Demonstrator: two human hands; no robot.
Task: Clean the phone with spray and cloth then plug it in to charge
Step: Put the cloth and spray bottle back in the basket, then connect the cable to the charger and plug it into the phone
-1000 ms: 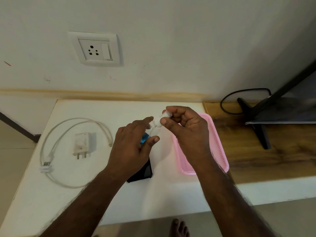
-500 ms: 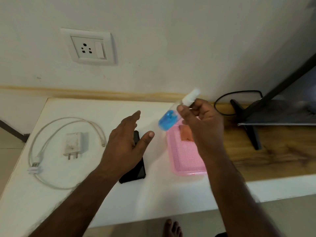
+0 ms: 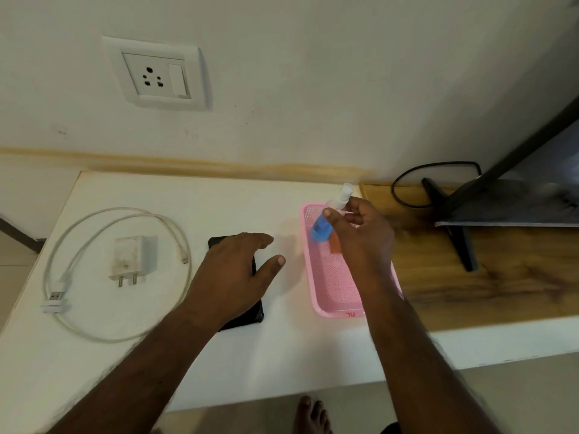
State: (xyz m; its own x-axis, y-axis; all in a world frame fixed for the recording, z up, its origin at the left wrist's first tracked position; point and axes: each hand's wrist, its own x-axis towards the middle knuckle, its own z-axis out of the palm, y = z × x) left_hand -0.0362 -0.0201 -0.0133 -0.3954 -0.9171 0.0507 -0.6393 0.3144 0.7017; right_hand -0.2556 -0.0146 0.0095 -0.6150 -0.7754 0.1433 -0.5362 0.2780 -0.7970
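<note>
Two hands: left [image 3: 233,270] flat over one phone [image 3: 255,311], right [image 3: 360,233] gripping one spray bottle [image 3: 322,228].

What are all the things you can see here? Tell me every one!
phone: 1, black, flat on white table, under left hand
bottle: 1, blue with white top, in right hand over tray
tray: 1, pink, right of phone
cloth: 1, orange, in tray, mostly hidden
charger: 1, white, table left
cable: 1, white, looped around charger
socket: 1, white, on wall
black stand: 1, on wooden top, right
left hand: fingers straight, over phone
right hand: holds bottle
foot: 1, bare, on floor
</note>
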